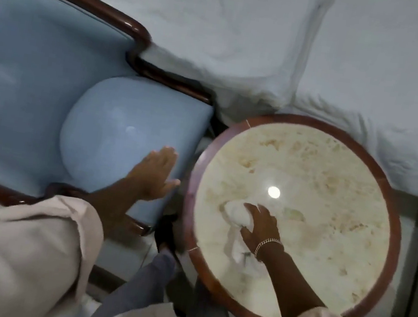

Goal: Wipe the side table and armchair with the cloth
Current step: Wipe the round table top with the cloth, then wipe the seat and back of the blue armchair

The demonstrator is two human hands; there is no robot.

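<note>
here the cloth (235, 211) lies bunched on the pale stone top of the side table (391, 202), in its near-left part, with a loose tail trailing back toward the person along the table's wooden rim. the right hand (260, 224) is on top of it, fingers curled over the wad and pressing it to the surface, so the grip is closed on the cloth rather than pinching it. a chain bracelet (267, 244) sits at that wrist. most of the tabletop lies away from the hand, to the right and farther out, so the next strokes probably have to sweep that way. the left hand (155, 174) is flat and spread, holding nothing, resting on the front edge of the armchair (25, 71) seat beside its blue cushion (114, 128). the armchair stands just left of the table, nearly touching it, so the cloth hand is the farther one from the chair. behind both is a bed in white bedding (353, 57). by the look of things the table is mid-wipe and the chair not yet begun.
</note>
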